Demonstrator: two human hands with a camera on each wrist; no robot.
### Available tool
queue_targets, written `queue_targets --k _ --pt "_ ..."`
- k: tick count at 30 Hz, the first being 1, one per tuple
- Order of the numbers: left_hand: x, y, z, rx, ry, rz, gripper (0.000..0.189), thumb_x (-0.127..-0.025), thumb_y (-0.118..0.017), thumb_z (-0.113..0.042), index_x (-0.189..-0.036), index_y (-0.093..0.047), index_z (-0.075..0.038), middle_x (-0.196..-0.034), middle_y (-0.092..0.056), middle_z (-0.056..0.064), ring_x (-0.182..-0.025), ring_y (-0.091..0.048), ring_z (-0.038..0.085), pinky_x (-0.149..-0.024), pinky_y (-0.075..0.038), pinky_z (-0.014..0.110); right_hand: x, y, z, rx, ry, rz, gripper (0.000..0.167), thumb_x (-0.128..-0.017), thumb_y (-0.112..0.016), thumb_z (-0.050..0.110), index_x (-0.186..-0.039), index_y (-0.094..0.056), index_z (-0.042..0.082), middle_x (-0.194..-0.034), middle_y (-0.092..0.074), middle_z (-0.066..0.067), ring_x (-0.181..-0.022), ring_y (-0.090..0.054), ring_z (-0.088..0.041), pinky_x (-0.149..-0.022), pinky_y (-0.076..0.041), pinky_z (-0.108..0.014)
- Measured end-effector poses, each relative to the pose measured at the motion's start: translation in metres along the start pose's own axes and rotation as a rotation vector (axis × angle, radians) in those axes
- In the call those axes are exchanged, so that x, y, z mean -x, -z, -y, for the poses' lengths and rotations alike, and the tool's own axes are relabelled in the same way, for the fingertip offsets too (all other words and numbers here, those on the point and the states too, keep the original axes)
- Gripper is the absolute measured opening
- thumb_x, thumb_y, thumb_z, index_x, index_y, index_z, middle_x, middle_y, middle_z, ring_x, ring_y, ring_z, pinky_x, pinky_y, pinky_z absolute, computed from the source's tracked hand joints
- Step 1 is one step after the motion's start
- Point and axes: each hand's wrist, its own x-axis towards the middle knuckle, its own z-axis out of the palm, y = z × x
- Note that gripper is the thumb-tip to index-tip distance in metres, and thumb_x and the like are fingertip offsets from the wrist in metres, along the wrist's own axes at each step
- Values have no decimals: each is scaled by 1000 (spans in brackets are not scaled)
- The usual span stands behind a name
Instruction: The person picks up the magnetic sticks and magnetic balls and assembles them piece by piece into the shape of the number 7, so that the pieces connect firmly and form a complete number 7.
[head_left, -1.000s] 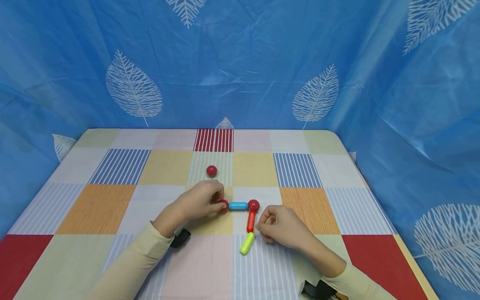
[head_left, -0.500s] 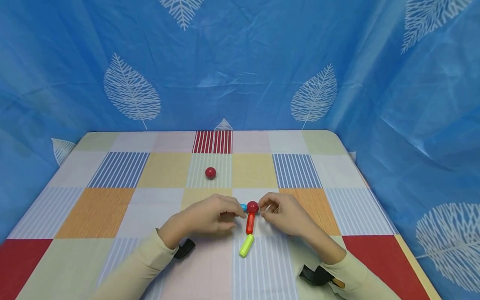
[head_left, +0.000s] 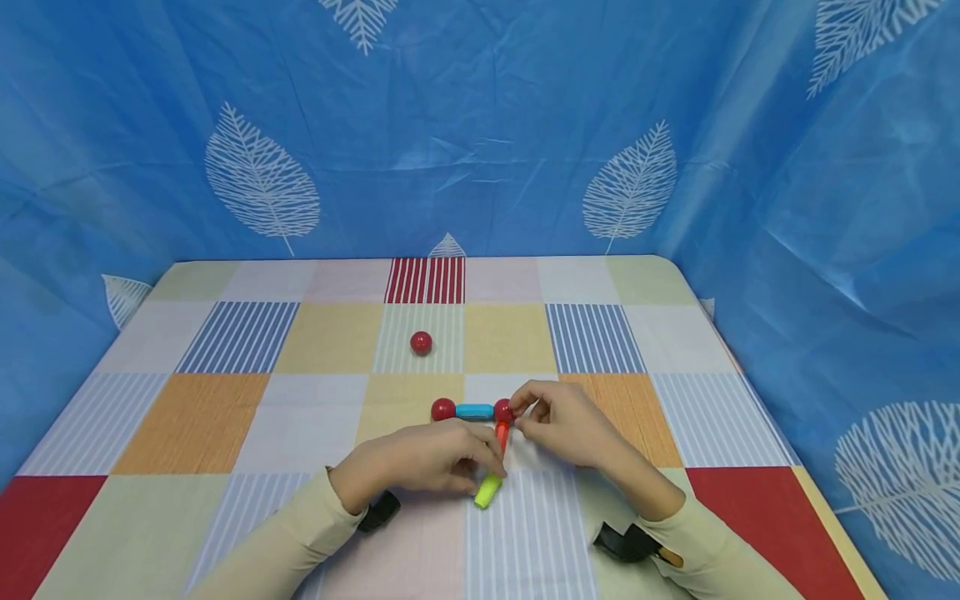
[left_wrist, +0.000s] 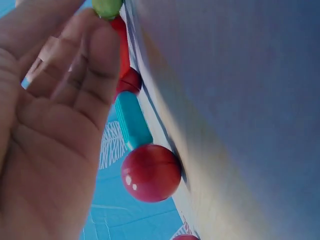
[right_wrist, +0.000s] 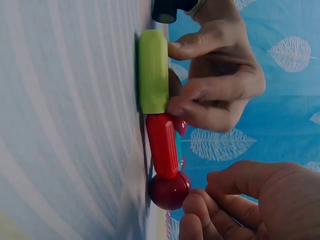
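In the head view, a red ball (head_left: 443,410), a blue rod (head_left: 474,412), a second red ball (head_left: 503,411) and a red rod (head_left: 502,437) form an angled chain. A yellow-green rod (head_left: 487,493) lies at the red rod's near end. My left hand (head_left: 431,457) has its thumb and fingertips at the yellow-green rod, partly covering it; the right wrist view has them along its upper edge. At the corner ball, my right hand (head_left: 566,423) touches its right side with fingertips, while the thumb (right_wrist: 225,179) stands apart from it.
A loose red ball (head_left: 421,342) sits farther back on the patchwork tablecloth (head_left: 315,337). Blue curtains (head_left: 480,125) with white leaf prints close off the back and sides. Black wrist-worn devices (head_left: 628,543) sit under both sleeves.
My left hand has let go of the left red ball and moved right and nearer to the yellow-green rod. My right hand has come up from beside the red rod to the corner ball.
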Motion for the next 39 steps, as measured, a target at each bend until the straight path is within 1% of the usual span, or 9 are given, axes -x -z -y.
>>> queue_targets --k 6,11,14,16,21,28,32,36,39 --pt "0 1 -2 -110 76 -4 22 -83 -79 -17 -105 -76 -16 -91 -55 -9 -74 -48 3 -65 -38 9 0 -1 1 57 42 10 16 -85 -71 5 -98 -70 15 -90 -67 7 -71 -60 -4 -59 -50 -26" --pt "-1 2 -2 -174 62 -12 14 -80 -82 -25 -89 -74 -18 -93 -52 -12 -79 -50 2 -71 -39 8 -2 -2 3 144 207 28 18 -85 -72 3 -98 -71 16 -96 -67 8 -75 -58 -7 -64 -49 -24" --pt "-2 2 -3 -198 57 -3 15 -79 -83 -26 -84 -70 -19 -89 -55 -14 -80 -49 1 -73 -39 10 -4 -4 3 179 300 85 20 -86 -71 3 -100 -71 17 -103 -65 10 -85 -59 -9 -72 -49 -25" --pt "-2 3 -4 -193 76 14 16 -79 -83 -25 -82 -69 -19 -84 -56 -16 -77 -47 0 -70 -39 11 -5 -5 4 205 330 123 20 -86 -70 3 -100 -72 18 -106 -64 11 -92 -59 -8 -78 -49 -25" --pt "-1 3 -4 -138 155 33 19 -79 -83 -22 -77 -65 -18 -71 -54 -16 -66 -47 -1 -59 -39 12 -6 -8 5 286 359 165 20 -86 -70 4 -101 -72 17 -109 -64 10 -100 -58 -5 -85 -49 -26" --pt "3 6 1 -142 211 -11 13 -79 -81 -13 -80 -69 -17 -67 -51 -14 -63 -45 2 -58 -37 15 -11 -5 2 389 421 127 25 -83 -73 2 -103 -74 17 -115 -63 6 -109 -51 -14 -93 -45 -32" --pt "4 7 1 -151 239 -37 10 -78 -79 -10 -77 -70 -15 -62 -50 -14 -61 -42 2 -56 -37 17 -16 -4 -2 419 423 173 26 -84 -74 5 -106 -74 18 -123 -60 2 -117 -46 -18 -99 -42 -35" --pt "5 7 -3 -135 307 -77 9 -76 -78 -8 -74 -70 -12 -62 -53 -12 -59 -43 3 -55 -39 18 -18 -4 -5 433 406 213 21 -86 -74 11 -105 -74 19 -123 -59 1 -116 -48 -17 -99 -42 -34" --pt "5 8 -8 -111 389 -100 13 -74 -79 -7 -70 -68 -12 -61 -54 -10 -57 -44 4 -54 -41 20 -21 -5 -6 436 406 214 18 -87 -74 14 -104 -74 20 -121 -58 1 -112 -50 -17 -97 -43 -32"
